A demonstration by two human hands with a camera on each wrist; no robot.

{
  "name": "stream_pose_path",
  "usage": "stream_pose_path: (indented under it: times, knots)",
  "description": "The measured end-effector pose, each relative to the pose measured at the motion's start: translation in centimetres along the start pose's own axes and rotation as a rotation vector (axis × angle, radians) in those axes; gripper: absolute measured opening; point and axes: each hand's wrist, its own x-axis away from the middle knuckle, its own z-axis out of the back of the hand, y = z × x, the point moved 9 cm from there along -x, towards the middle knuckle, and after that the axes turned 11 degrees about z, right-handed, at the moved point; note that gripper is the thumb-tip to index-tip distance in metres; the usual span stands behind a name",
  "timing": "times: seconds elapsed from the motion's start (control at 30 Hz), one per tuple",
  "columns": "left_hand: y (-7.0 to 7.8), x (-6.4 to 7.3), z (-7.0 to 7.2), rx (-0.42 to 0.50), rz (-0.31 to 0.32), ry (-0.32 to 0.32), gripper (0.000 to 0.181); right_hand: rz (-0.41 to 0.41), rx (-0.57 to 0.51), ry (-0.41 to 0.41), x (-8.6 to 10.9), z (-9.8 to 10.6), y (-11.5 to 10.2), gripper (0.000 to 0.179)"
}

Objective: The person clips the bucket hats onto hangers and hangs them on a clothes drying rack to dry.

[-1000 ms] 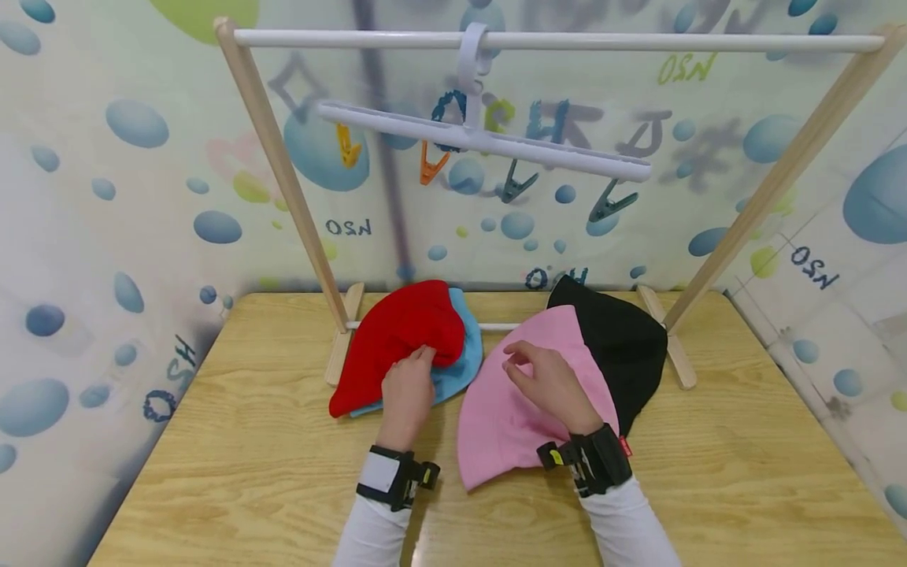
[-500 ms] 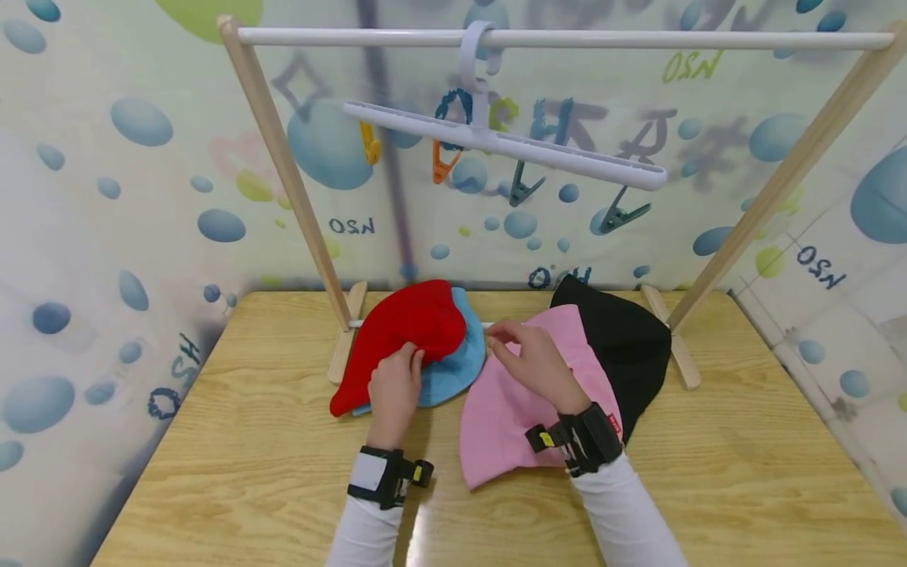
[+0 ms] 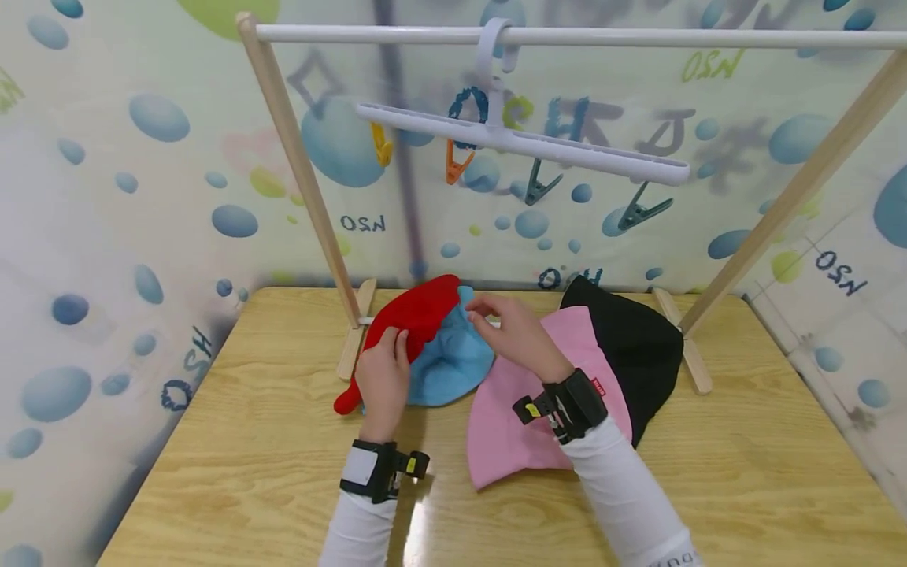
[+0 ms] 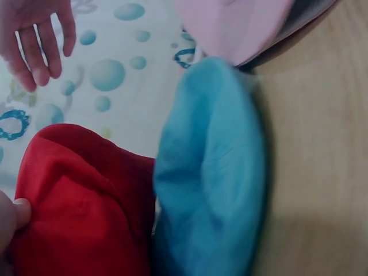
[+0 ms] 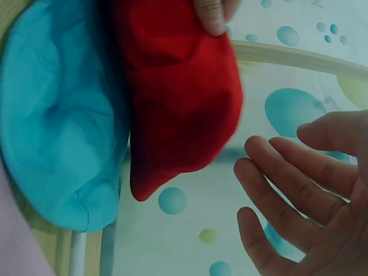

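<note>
A red bucket hat (image 3: 418,311) is pinched at its edge by my left hand (image 3: 383,378), thumb on the near side. It is tilted up, apart from the light-blue hat (image 3: 453,354) lying on the table behind it. In the left wrist view the red cloth (image 4: 86,213) stands beside the blue hat (image 4: 213,172). My right hand (image 3: 516,335) hovers over the blue hat's right edge with its fingers loosely bent and nothing in them. The right wrist view shows those fingers (image 5: 287,195) spread, apart from the red hat (image 5: 178,109).
A pink hat (image 3: 524,417) overlaps a black hat (image 3: 623,346) to the right on the wooden table (image 3: 248,441). Above, a white hanger (image 3: 524,143) with several clips hangs from the white bar (image 3: 638,38) of a wooden rack, whose left post (image 3: 301,165) rises behind the hats.
My left hand has lifted and drawn the red hat leftward, uncovering more of the blue one. My right hand has moved left and up, from over the pink hat to the blue hat.
</note>
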Motion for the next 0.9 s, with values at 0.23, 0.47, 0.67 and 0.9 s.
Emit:
stream_pose_path:
  times: [0.23, 0.47, 0.67, 0.9]
  knots:
    - [1.0, -1.4, 1.7, 0.037, -0.079, 0.023, 0.018, 0.038, 0.07, -0.051, -1.8, -0.3, -0.5, 0.017]
    - [1.1, -3.1, 2.9, 0.021, -0.06, 0.004, 0.016, 0.085, 0.097, -0.094, -3.2, -1.0, -0.5, 0.02]
    - [1.3, -4.9, 3.9, 0.035, -0.081, 0.005, 0.012, 0.109, 0.091, -0.08, -4.1, -0.9, -0.6, 0.018]
    - [0.9, -6.5, 5.0, 0.045, -0.075, 0.003, 0.021, 0.115, 0.115, -0.087, -4.6, -1.1, -0.5, 0.017]
